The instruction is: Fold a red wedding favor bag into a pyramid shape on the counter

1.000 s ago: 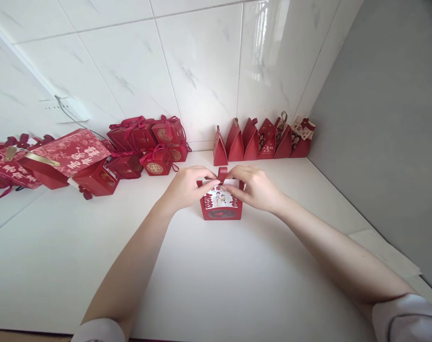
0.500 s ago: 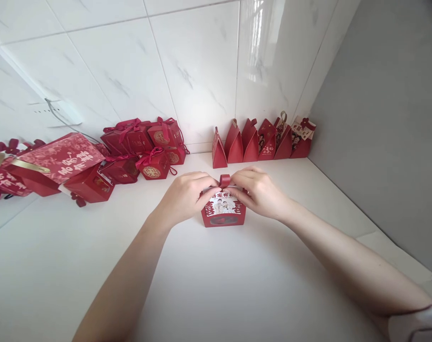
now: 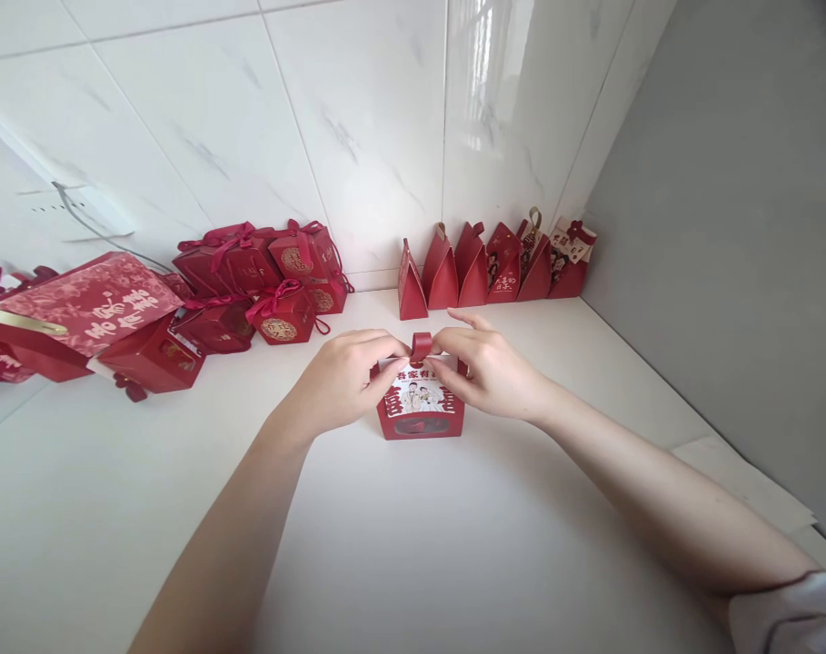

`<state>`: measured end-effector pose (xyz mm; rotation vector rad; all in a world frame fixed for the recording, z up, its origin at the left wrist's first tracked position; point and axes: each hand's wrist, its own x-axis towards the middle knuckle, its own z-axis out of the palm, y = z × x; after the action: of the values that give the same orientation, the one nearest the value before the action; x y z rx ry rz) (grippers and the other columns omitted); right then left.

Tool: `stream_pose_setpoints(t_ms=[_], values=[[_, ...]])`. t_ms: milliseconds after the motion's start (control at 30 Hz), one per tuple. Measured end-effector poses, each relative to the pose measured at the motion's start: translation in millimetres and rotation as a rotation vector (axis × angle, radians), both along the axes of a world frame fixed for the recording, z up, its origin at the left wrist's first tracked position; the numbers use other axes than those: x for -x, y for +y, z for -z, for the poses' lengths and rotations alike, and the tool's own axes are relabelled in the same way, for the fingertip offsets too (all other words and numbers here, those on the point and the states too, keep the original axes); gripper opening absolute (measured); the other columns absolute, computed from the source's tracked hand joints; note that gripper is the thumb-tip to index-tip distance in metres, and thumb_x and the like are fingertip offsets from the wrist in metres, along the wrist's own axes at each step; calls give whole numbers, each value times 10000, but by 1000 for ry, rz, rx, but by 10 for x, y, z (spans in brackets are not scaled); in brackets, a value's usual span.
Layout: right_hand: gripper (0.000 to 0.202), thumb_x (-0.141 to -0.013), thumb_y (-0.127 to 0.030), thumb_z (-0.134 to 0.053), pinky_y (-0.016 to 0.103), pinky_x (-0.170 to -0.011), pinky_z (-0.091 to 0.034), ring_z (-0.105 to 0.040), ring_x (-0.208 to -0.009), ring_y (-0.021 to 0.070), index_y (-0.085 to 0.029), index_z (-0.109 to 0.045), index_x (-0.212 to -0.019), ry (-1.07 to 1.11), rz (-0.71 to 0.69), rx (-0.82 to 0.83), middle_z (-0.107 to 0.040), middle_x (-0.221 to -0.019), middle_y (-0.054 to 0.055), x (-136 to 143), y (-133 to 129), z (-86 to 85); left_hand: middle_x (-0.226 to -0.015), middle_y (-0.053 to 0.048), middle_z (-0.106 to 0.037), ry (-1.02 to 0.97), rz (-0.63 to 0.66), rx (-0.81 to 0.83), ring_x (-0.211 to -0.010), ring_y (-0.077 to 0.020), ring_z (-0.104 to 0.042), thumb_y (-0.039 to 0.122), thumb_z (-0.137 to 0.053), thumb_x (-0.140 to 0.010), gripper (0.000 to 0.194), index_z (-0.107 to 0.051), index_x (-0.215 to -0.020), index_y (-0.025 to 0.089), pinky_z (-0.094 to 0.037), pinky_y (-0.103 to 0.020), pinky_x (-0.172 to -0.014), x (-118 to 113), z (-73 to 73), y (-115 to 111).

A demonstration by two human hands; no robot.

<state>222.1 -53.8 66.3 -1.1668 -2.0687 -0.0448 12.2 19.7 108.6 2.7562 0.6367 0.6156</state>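
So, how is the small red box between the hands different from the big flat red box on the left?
The small red box stands upright on the white counter; the big flat red box lies tilted on other boxes. The small red box has a white picture label and a loop handle on top, pinched by the left hand and right hand; the big flat red box shows a white pattern, and no hand touches it. Both are red.

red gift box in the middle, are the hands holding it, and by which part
Yes. Both hands, left hand and right hand, hold the small red gift box at its top, fingertips pinching by the red loop handle.
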Motion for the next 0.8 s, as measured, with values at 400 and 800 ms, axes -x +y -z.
stream_pose_setpoints(t_ms=[400, 800], values=[[100, -947, -223, -513, 492, -1122, -368, -638, -708, 165, -212, -595, -1003, 100, 16, 54, -704, -850, 7, 22, 3, 38, -911, 16, -700, -18, -88, 104, -759, -126, -615, 264, -549, -916, 137, -667, -878, 207, -439, -248, -650, -21, -2, -18], [90, -865, -153, -524, 467, -1118, -422, -521, -547, 135, -232, -566, -874, 211, -41, -7, -617, -702, -40, 107, -4, 44, -839, -6, -671, -41, -4, 104, -683, -123, -575, 215, -543, -887, 116, -652, -853, 191, -437, -242, -615, -14, 15, -2]])
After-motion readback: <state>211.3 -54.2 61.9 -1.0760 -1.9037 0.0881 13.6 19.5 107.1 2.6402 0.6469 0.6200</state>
